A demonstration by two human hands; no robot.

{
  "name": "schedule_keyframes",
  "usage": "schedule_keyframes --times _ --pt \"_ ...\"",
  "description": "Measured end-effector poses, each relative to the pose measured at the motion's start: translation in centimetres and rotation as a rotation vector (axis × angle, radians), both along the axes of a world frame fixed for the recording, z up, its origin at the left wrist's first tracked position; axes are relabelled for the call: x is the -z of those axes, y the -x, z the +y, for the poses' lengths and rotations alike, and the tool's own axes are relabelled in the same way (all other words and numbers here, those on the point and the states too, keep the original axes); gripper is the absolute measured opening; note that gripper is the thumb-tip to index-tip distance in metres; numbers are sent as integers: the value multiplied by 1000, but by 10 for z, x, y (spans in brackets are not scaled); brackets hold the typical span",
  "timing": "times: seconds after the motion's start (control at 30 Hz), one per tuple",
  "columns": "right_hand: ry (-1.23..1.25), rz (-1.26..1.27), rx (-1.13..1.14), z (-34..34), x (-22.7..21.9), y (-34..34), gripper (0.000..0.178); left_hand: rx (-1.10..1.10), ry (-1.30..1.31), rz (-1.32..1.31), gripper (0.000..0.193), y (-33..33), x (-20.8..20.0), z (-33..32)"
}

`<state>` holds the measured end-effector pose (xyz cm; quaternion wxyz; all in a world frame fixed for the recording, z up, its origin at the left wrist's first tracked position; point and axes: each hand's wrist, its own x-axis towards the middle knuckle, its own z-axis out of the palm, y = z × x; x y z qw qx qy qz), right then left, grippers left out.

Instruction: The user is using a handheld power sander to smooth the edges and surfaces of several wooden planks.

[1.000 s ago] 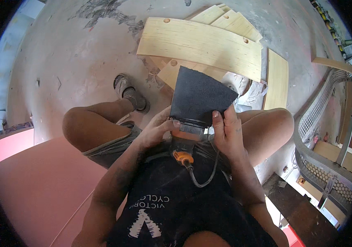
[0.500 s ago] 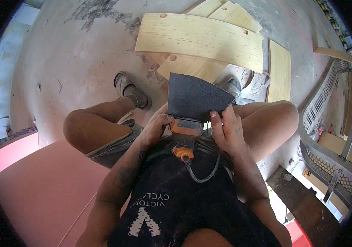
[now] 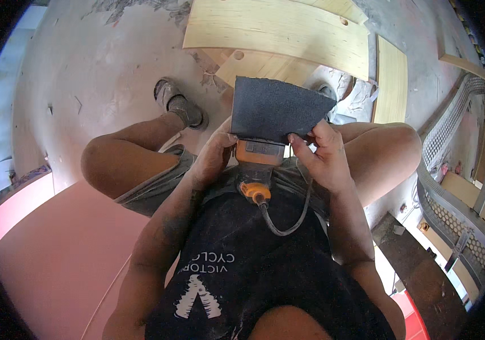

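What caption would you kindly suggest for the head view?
Left hand and right hand grip a dark sheet at the end of a corded orange tool, pale wooden boards beyond.

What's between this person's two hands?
In the head view, part of a dark sheet and an orange-and-grey corded tool lie between the left hand and the right hand.

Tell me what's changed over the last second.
The sheet has turned slightly anticlockwise in view, its top edge now sloping less. The camera view shifted, so the boards sit higher in the picture. No grasp visibly began or ended: the right hand still holds the sheet, the left hand stays by its lower left corner, beside the sander.
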<state>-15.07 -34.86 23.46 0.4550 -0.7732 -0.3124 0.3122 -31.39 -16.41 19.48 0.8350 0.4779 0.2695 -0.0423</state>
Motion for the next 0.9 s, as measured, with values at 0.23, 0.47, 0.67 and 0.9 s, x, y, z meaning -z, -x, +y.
schedule_keyframes --times 0.23,0.47,0.67,0.9 --pt "-63 34 -7 6 3 -1 25 51 -94 -139 77 6 18 2" --pt "-134 164 58 6 10 -1 24 -52 50 -56 78 8 23 -3" --pt "-134 213 50 4 14 -6 22 -86 98 -27 75 -3 15 -4" --pt "-52 160 7 3 11 -10 17 -42 69 -68 86 1 12 -4"
